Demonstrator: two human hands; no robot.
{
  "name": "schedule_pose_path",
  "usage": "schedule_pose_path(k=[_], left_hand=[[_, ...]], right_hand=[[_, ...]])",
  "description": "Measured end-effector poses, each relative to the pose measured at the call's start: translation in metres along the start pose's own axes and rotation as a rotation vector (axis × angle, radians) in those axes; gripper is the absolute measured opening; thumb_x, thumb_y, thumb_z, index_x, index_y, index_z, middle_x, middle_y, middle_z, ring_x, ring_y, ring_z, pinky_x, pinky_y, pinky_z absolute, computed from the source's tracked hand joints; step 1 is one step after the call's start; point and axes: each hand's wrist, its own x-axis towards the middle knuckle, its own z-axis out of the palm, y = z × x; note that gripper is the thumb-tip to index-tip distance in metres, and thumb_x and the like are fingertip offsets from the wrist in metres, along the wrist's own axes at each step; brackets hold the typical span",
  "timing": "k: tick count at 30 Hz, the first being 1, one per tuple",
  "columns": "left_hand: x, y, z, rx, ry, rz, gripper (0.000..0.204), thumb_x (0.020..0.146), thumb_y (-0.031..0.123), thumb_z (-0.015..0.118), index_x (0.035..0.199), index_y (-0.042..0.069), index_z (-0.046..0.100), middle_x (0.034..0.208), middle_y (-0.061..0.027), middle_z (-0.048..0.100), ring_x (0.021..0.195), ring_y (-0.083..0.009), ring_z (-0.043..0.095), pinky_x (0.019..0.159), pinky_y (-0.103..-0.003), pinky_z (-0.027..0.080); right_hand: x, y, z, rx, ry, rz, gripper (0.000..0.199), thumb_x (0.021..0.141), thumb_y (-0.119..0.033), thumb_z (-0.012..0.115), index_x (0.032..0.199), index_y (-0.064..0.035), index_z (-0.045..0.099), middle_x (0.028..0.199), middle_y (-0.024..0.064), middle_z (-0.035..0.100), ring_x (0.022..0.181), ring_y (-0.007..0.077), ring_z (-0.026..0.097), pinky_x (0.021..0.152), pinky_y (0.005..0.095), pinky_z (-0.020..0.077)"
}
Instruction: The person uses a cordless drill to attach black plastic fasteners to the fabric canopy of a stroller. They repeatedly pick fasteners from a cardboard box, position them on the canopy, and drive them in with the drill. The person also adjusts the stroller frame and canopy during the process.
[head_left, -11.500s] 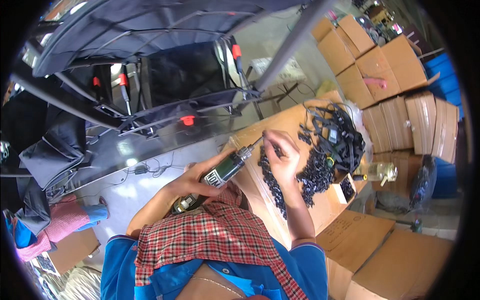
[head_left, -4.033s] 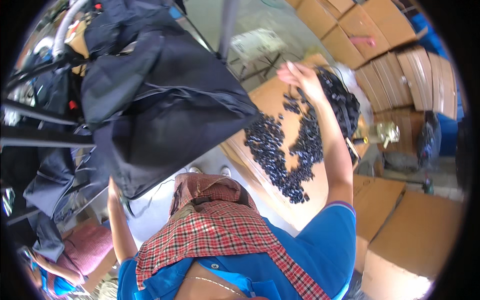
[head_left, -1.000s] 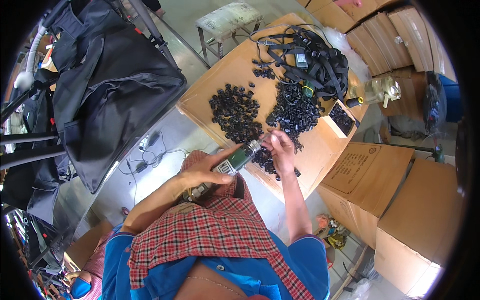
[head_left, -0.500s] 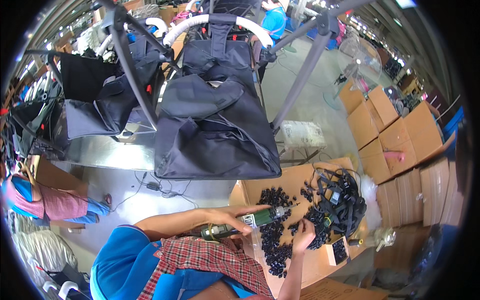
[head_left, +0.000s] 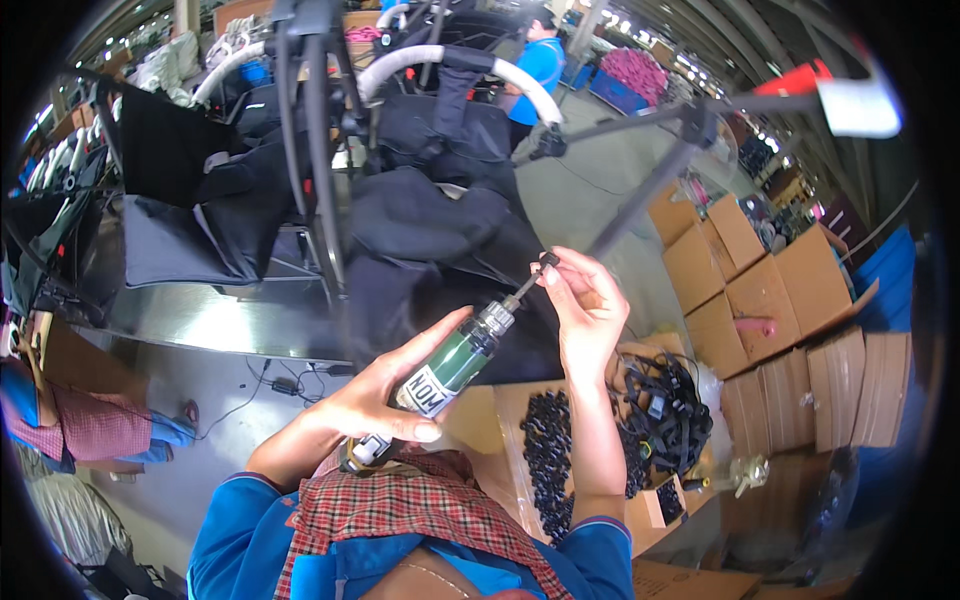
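Observation:
My left hand (head_left: 372, 405) is wrapped round the body of a green and black electric screwdriver (head_left: 455, 358), its bit aimed up and to the right. At the bit's tip, my right hand (head_left: 592, 318) pinches a small black plastic part (head_left: 549, 259) between thumb and fingers. Whether the part sits on the bit or just touches it, I cannot tell. Right behind the tool is a black fabric stroller seat (head_left: 430, 215) on a grey tube frame (head_left: 640, 195), with a white-wrapped bar (head_left: 525, 88) above.
Many small black parts (head_left: 548, 455) lie on a cardboard-covered surface (head_left: 510, 425) below my right hand. Beside them are tangled black straps (head_left: 675, 415) and a small box (head_left: 665, 500). Cardboard boxes (head_left: 790, 300) line the right. Co-workers (head_left: 100, 420) (head_left: 540, 75) are left and far.
Both hands have risen from above the loose parts to in front of the stroller seat. My right hand now holds a small black part at the screwdriver's tip. The frame tubes have shifted in view.

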Motion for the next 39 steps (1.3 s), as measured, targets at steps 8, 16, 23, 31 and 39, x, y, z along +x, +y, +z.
schedule_pose_path(k=[8, 16, 23, 31, 39], left_hand=[[-0.043, 0.037, -0.075, -0.042, -0.017, 0.044, 0.112, 0.074, 0.014, 0.080, 0.156, 0.009, 0.004, 0.093, -0.0049, 0.057, 0.077, -0.0100, 0.055, 0.068, -0.026, 0.045], [-0.080, 0.064, -0.141, -0.257, -0.231, 0.126, 0.122, 0.067, 0.017, 0.083, 0.155, 0.004, -0.001, 0.090, -0.0122, 0.058, 0.071, -0.0156, 0.059, 0.061, -0.028, 0.048], [-0.088, 0.077, -0.165, -0.265, -0.334, 0.240, 0.118, 0.071, 0.014, 0.081, 0.155, 0.004, -0.002, 0.095, -0.0139, 0.057, 0.075, -0.0168, 0.057, 0.064, -0.029, 0.048], [-0.086, 0.084, -0.177, -0.366, -0.231, 0.313, 0.126, 0.065, 0.009, 0.081, 0.155, 0.013, -0.007, 0.085, -0.0160, 0.056, 0.060, -0.0178, 0.058, 0.054, -0.029, 0.046], [-0.070, 0.069, -0.183, -0.378, -0.189, 0.405, 0.127, 0.064, 0.011, 0.081, 0.155, 0.012, -0.008, 0.086, -0.0200, 0.057, 0.060, -0.0217, 0.061, 0.054, -0.030, 0.047]], right_hand=[[0.006, 0.006, 0.098, 0.046, -0.117, -0.100, 0.023, 0.087, 0.014, 0.059, 0.108, 0.0067, 0.062, 0.110, 0.0162, 0.062, 0.096, 0.0212, 0.067, 0.087, 0.0308, 0.0547], [0.085, 0.049, 0.120, -0.361, -0.178, 0.068, 0.058, 0.092, -0.020, 0.066, 0.137, 0.0059, 0.042, 0.125, 0.0205, 0.058, 0.120, 0.0298, 0.056, 0.100, 0.0384, 0.0462], [0.136, 0.184, 0.017, -1.230, -0.263, 0.597, 0.077, 0.062, -0.026, 0.086, 0.125, 0.0055, 0.056, 0.121, 0.0226, 0.062, 0.112, 0.0334, 0.060, 0.098, 0.0385, 0.0451], [0.219, 0.007, 0.145, -0.311, 0.022, -0.255, 0.014, 0.086, 0.001, 0.063, 0.099, 0.0005, 0.067, 0.087, 0.0015, 0.067, 0.079, 0.0089, 0.060, 0.075, 0.0269, 0.0495], [0.195, -0.010, 0.191, -0.509, -0.327, -0.725, 0.022, 0.079, -0.007, 0.069, 0.099, 0.0021, 0.065, 0.095, 0.0094, 0.069, 0.091, 0.0167, 0.065, 0.085, 0.0314, 0.0490]])
